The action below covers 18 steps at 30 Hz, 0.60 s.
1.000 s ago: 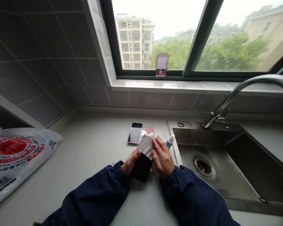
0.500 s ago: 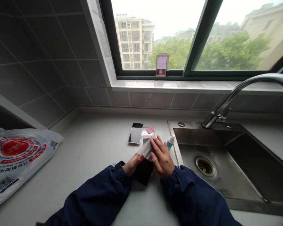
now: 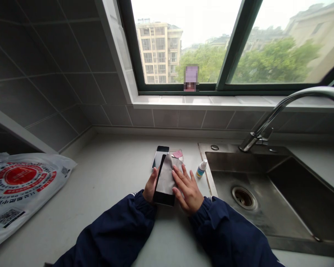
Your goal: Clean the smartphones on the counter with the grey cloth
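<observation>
At the far left of the counter [image 3: 108, 174] lies a white plastic mailer bag [image 3: 19, 189] with a red round logo and a printed code, well apart from the hands. Beside the middle of the counter, the left hand [image 3: 151, 185] comes out of a navy sleeve [image 3: 119, 226]. Its grip is curled against the left edge of a folded two-tone cleaning cloth [image 3: 165, 178], with the fingers partly hidden, so whether it pinches the cloth cannot be told. The cloth lies grey side up, with its black layer showing along the left and lower edges and a zigzag hem at the bottom. It covers the lower part of a smartphone [image 3: 160, 155], whose dark screen and pale frame show only at the top end. Just beyond the cloth sits a clear plastic tray [image 3: 174, 154] holding a pink pad [image 3: 177, 154].

The right hand [image 3: 187, 192] lies flat on the cloth's right side, its grip spread, fingers apart and pressing down. To its right, a small white-capped spray bottle [image 3: 202, 168] stands upright near the edge of a stainless steel sink [image 3: 239, 161], which has a curved faucet [image 3: 281, 105] behind it.
</observation>
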Available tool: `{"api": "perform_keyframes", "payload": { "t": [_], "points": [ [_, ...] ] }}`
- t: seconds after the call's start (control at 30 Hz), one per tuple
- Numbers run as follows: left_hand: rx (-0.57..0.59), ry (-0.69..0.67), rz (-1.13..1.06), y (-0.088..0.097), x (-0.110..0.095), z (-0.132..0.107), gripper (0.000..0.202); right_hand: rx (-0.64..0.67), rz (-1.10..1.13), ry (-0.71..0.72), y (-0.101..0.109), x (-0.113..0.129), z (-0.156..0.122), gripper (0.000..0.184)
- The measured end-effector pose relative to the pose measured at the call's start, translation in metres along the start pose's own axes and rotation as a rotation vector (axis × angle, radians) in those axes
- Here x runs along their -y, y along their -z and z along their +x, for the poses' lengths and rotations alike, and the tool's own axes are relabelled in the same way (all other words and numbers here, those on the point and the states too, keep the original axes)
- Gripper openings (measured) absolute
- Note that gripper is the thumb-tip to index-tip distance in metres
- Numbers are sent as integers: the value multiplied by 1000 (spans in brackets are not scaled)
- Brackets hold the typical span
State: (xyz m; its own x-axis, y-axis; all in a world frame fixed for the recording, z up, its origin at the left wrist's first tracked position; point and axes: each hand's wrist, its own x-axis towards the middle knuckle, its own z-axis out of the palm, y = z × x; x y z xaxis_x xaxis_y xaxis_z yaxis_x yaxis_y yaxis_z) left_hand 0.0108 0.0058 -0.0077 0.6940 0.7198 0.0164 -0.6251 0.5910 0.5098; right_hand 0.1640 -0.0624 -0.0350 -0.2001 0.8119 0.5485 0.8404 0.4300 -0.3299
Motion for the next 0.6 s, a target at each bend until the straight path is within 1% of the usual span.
{"api": "perform_keyframes", "payload": {
  "t": [0.07, 0.13, 0.23, 0.33, 0.4, 0.47, 0.53, 0.6],
  "points": [
    [-76, -17, -56, -6, -6, 1, 72, 66, 1, 71, 1, 6, -1, 55],
    [-126, -11, -89, -8, -13, 1, 77, 83, 13, 133, 4, 12, -1, 52],
    [-187, -25, -92, -8, -19, 0, 81, 39, 38, 202, 8, 20, -1, 45],
    [-273, -65, -60, -7, -18, -1, 80, -19, 58, 251, 9, 26, -1, 38],
    [-315, -78, -36, -7, -16, -2, 79, -22, 65, 285, 8, 29, -1, 35],
    [-323, -50, -25, -5, -15, -3, 77, 8, 56, 311, 7, 32, -2, 37],
    [-306, -1, -30, -3, -14, -4, 78, 41, 38, 325, 5, 35, -2, 40],
    [-288, 23, -35, -1, -13, -4, 81, 39, 27, 330, 3, 36, -2, 40]
  ]
}}
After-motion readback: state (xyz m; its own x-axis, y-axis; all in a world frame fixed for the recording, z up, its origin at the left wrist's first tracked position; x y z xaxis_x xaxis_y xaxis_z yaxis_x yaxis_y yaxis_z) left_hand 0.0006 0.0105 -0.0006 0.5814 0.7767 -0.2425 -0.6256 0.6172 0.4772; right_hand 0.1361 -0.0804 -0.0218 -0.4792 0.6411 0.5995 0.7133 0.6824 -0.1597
